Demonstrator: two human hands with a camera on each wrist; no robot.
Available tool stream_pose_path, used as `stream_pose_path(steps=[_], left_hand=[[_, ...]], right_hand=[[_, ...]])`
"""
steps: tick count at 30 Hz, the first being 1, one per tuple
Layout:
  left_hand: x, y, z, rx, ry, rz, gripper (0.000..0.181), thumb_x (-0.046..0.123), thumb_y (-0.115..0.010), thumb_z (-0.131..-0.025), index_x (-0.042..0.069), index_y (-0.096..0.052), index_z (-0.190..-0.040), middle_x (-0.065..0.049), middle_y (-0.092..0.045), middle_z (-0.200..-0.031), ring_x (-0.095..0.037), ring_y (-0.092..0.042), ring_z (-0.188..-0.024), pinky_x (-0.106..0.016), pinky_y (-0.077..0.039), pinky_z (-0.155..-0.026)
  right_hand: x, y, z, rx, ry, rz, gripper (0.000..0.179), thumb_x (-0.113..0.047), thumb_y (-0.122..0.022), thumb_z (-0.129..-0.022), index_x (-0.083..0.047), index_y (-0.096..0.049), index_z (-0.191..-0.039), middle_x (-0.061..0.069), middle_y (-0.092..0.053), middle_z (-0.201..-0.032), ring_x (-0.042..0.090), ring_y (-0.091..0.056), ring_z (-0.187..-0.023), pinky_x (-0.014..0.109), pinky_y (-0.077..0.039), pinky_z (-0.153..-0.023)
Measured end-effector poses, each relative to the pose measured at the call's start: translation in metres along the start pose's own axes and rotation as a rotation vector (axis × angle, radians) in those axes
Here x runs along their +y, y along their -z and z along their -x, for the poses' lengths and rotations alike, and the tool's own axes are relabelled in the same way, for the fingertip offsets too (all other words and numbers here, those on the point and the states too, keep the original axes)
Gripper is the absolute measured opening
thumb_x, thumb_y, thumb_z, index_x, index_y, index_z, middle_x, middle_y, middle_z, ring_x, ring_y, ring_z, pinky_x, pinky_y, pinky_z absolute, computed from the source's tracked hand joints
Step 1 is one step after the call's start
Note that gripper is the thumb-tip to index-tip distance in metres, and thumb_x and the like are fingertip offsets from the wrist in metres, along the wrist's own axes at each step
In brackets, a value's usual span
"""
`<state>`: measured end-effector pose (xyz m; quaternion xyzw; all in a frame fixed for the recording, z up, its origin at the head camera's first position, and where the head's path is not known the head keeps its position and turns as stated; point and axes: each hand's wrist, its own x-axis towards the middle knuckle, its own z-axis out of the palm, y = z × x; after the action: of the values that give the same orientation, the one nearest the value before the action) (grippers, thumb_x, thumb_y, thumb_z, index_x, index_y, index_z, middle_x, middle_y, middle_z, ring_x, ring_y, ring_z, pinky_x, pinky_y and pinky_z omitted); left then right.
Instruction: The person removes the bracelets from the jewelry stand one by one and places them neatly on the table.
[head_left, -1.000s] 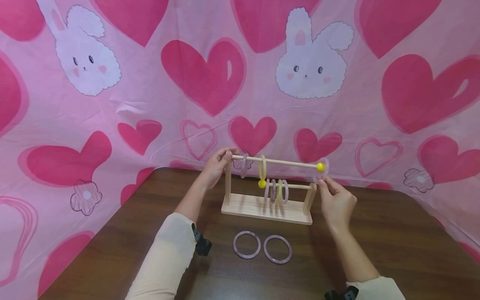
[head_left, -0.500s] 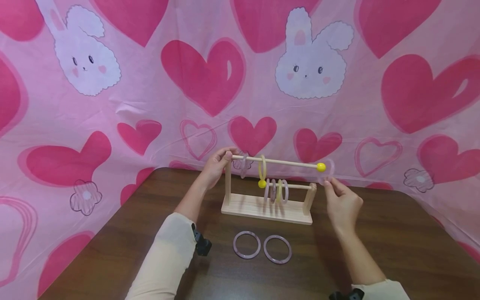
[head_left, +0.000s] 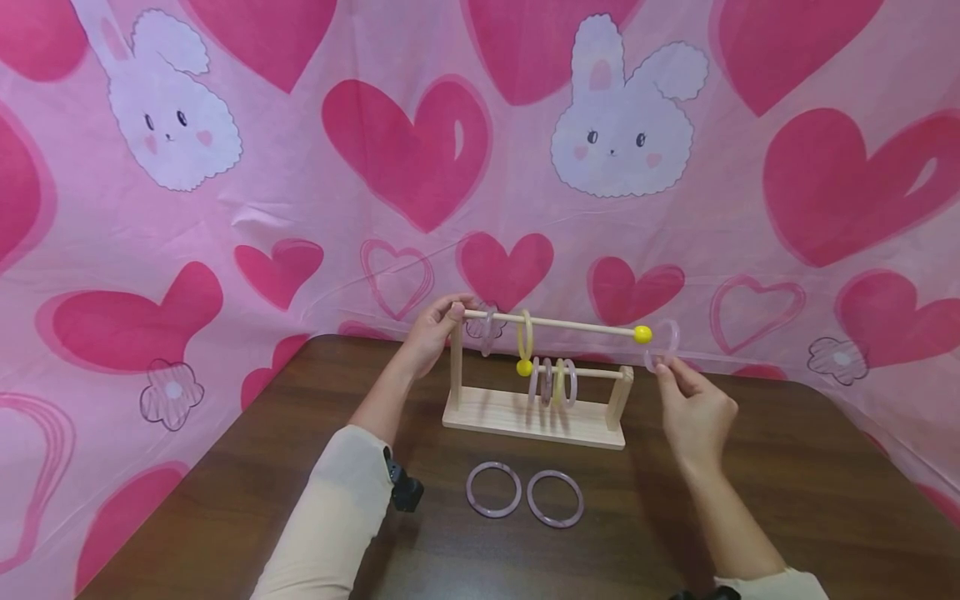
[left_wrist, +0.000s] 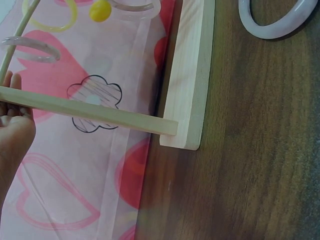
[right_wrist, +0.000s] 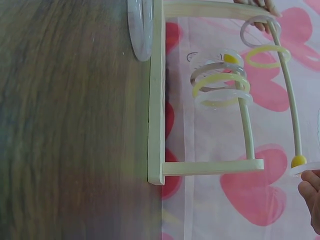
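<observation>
Shifted a bit further R since 1 s ago, R hand [head_left: 697,417] & clear ring [head_left: 677,336] together, from overlapping upper yellow ball [head_left: 642,334] in head view to just R of it
Pinching clear ring by lower edge btwn thumb & fingers of R hand, up off bench [head_left: 465,554], nr free end of upper rod [head_left: 577,324]; overlapping ball in R wrist view, so can't tell if touching
Gripping top of tall post [head_left: 456,367] at L end of wooden stand [head_left: 502,413] w/ L hand [head_left: 432,336], same spot as 1 s ago, thumb in front, fingers partly hidden behind wood
Holding hands well apart, one nr each end of upper rod
Hanging on upper rod: pale ring [head_left: 487,340] nr L hand, then yellow ring [head_left: 529,337] further R, w/ gap btwn
Hanging close together on lower rod [head_left: 600,373], btwn lower yellow ball [head_left: 524,367] & short post [head_left: 619,396]: four rings [head_left: 547,385], from ball on pale, brownish, yellow, pale
Lying flat on bench in front of stand, just beside each other: L purple ring [head_left: 469,492] & R purple ring [head_left: 581,502]
Hung behind: pink cloth [head_left: 517,167] w/ hearts, rabbits, flowers
Worn at wrists, over or by light sleeves [head_left: 330,492]: small black cameras [head_left: 406,487], R one cut off at bottom of head view
</observation>
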<state>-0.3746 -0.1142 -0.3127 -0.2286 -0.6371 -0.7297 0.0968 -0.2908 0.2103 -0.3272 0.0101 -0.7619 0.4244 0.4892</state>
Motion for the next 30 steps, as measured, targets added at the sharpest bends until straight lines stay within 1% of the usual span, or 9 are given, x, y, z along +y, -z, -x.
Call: stream_pose_path(steps=[6,14,16,19,20,23,24,26,30], left_hand=[[0.0,0.0,0.0,0.012,0.019,-0.005,0.05,0.026,-0.051,-0.092,-0.01,-0.044,-0.126,0.005,-0.061,-0.103,-0.012,-0.052,-0.101,-0.035,-0.033,-0.097],[0.0,0.0,-0.001,0.021,0.044,-0.019,0.048,0.026,-0.051,-0.092,-0.007,-0.045,-0.127,-0.018,-0.055,-0.118,-0.012,-0.052,-0.101,-0.034,-0.033,-0.096],[0.0,0.0,-0.001,0.018,0.04,-0.021,0.049,0.026,-0.051,-0.092,-0.008,-0.045,-0.127,-0.022,-0.052,-0.121,-0.012,-0.051,-0.101,-0.033,-0.033,-0.096],[0.0,0.0,-0.002,0.013,0.03,-0.024,0.049,0.027,-0.05,-0.092,-0.008,-0.045,-0.126,-0.022,-0.052,-0.121,-0.012,-0.051,-0.101,-0.033,-0.034,-0.095],[-0.001,0.001,-0.002,0.012,0.026,-0.027,0.048,0.027,-0.05,-0.093,-0.008,-0.045,-0.126,-0.019,-0.054,-0.12,-0.012,-0.051,-0.101,-0.032,-0.034,-0.095],[-0.001,0.001,-0.002,0.009,0.019,-0.028,0.044,0.023,-0.049,-0.095,-0.008,-0.045,-0.126,-0.011,-0.058,-0.115,-0.013,-0.051,-0.1,-0.032,-0.035,-0.093],[-0.001,0.001,-0.002,0.01,0.018,-0.025,0.042,0.021,-0.048,-0.095,-0.008,-0.046,-0.126,-0.009,-0.058,-0.113,-0.013,-0.051,-0.099,-0.032,-0.035,-0.093],[-0.002,0.001,-0.002,0.01,0.014,-0.019,0.04,0.018,-0.048,-0.096,-0.008,-0.046,-0.125,-0.005,-0.059,-0.11,-0.013,-0.051,-0.099,-0.033,-0.035,-0.093],[-0.002,0.001,-0.002,0.011,0.017,-0.016,0.041,0.02,-0.048,-0.095,-0.008,-0.046,-0.125,0.0,-0.059,-0.107,-0.013,-0.051,-0.098,-0.035,-0.034,-0.095]], right_hand=[[0.002,0.005,0.0,-0.007,-0.003,-0.012,0.017,-0.008,-0.07,-0.081,0.003,-0.071,-0.094,0.017,-0.066,-0.085,-0.023,-0.049,-0.076,0.002,-0.038,-0.066],[0.001,0.012,-0.002,-0.012,-0.032,-0.008,0.017,-0.01,-0.072,-0.08,0.001,-0.072,-0.093,0.016,-0.066,-0.084,-0.02,-0.052,-0.072,0.004,-0.04,-0.063],[0.002,0.014,-0.003,-0.015,-0.041,0.007,0.017,-0.011,-0.071,-0.081,0.001,-0.072,-0.093,0.014,-0.066,-0.083,-0.02,-0.052,-0.071,0.005,-0.039,-0.061],[0.003,0.017,-0.003,-0.041,-0.105,-0.033,0.02,-0.014,-0.072,-0.081,0.0,-0.072,-0.094,0.001,-0.068,-0.078,-0.017,-0.054,-0.068,0.005,-0.04,-0.06],[0.004,0.018,-0.004,-0.061,-0.146,-0.082,0.021,-0.014,-0.072,-0.081,0.001,-0.072,-0.095,-0.003,-0.069,-0.076,-0.015,-0.056,-0.067,0.006,-0.042,-0.061],[0.014,0.02,-0.005,-0.132,-0.272,-0.384,0.023,-0.009,-0.07,-0.082,0.006,-0.069,-0.099,-0.006,-0.069,-0.075,-0.001,-0.064,-0.068,0.015,-0.049,-0.064],[0.024,0.02,-0.005,-0.163,-0.305,-0.53,0.021,-0.004,-0.068,-0.083,0.009,-0.067,-0.1,-0.002,-0.07,-0.077,0.006,-0.066,-0.069,0.019,-0.05,-0.064],[0.038,0.021,-0.007,-0.213,-0.379,-0.712,0.022,0.0,-0.067,-0.083,0.01,-0.066,-0.102,0.007,-0.07,-0.082,0.016,-0.068,-0.072,0.026,-0.051,-0.066],[0.075,0.021,-0.009,-0.325,-0.429,-0.869,0.023,0.002,-0.064,-0.085,0.01,-0.064,-0.106,0.018,-0.068,-0.091,0.026,-0.066,-0.083,0.035,-0.051,-0.069]])
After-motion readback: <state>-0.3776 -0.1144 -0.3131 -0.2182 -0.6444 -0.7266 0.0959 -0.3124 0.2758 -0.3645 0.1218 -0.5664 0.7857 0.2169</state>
